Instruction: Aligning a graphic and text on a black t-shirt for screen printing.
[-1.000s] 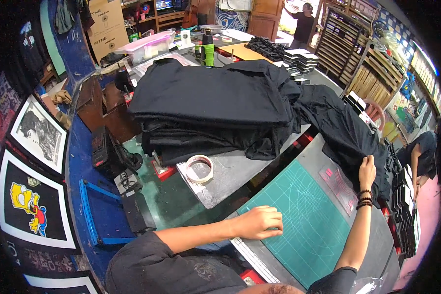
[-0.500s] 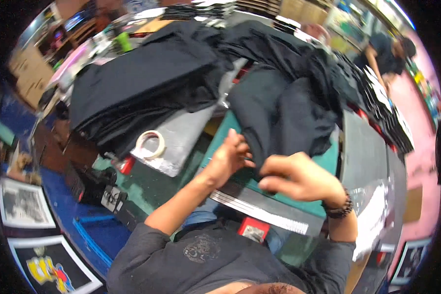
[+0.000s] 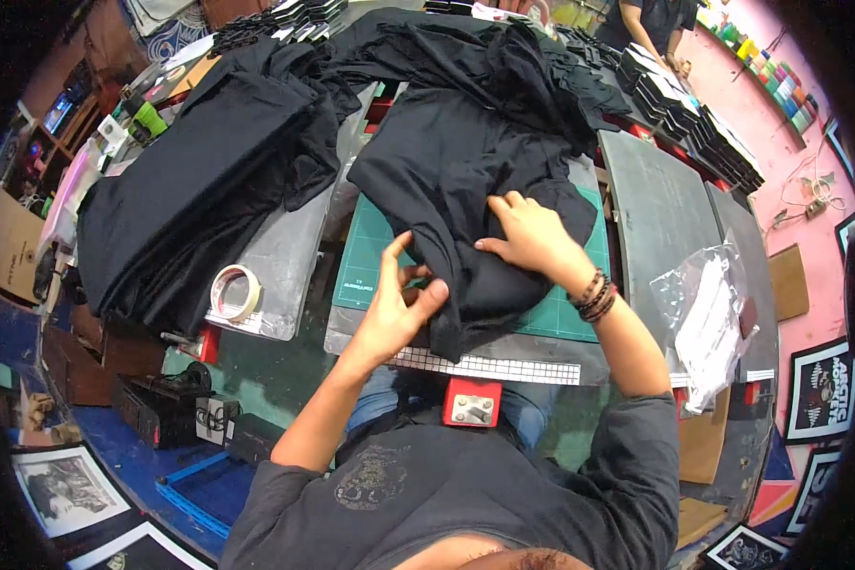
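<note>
A black garment [image 3: 475, 171] lies bunched over a green cutting mat [image 3: 356, 275] on the board in front of me. Its near end hangs a little past the mat's front edge. My left hand [image 3: 397, 302] is at the garment's left edge, thumb and fingers apart, with the thumb against a fold. Just right of the middle, my right hand [image 3: 539, 239] rests on top of the cloth with its thumb spread from the fingers. Part of the left fingers is hidden behind the thumb.
More black cloth [image 3: 190, 180] covers the board at left, beside a roll of tape [image 3: 236, 292]. Clear plastic packaging [image 3: 708, 323] lies on the right boards. Stacks of black pieces [image 3: 660, 90] line the far side, where another person [image 3: 651, 28] stands. A red clamp [image 3: 472, 402] sits at my front edge.
The garment has come nearer and spread over more of the mat. My right hand has moved forward onto it, and my left hand has moved to its left edge. The view has shifted.
</note>
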Tool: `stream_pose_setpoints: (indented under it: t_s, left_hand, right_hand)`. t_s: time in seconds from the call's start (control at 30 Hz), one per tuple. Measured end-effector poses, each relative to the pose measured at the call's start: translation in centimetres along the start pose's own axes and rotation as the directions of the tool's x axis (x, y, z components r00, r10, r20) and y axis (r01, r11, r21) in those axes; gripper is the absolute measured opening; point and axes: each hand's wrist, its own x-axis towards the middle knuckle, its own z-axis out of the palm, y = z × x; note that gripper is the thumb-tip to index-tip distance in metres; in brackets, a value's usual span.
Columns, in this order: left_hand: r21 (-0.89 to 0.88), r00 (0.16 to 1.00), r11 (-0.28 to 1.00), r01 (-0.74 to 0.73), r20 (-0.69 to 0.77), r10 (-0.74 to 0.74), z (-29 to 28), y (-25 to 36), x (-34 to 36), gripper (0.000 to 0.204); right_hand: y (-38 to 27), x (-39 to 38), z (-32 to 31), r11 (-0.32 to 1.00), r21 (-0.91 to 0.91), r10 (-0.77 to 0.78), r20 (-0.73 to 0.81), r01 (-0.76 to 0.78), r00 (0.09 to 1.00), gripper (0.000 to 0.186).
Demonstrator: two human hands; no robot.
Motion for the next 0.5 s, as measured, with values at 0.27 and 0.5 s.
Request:
stream_pose_setpoints:
  t_s: [0.27,0.5]
  left_hand:
    - [-0.421,0.981,0.902,0.096,0.191,-0.015,-6.4,1.0,-3.3,0.062]
    - [-0.37,0.807,0.885,0.282,0.591,-0.011,-12.6,-0.2,-5.3,0.056]
  right_hand:
    - [-5.3,-3.1,-7.1,0.565,0.697,-0.593,-0.031,0.442,0.805,0.018]
    - [4.1,4.3,-7.9,0.798,0.568,-0.159,-0.124,0.202,0.979,0.048]
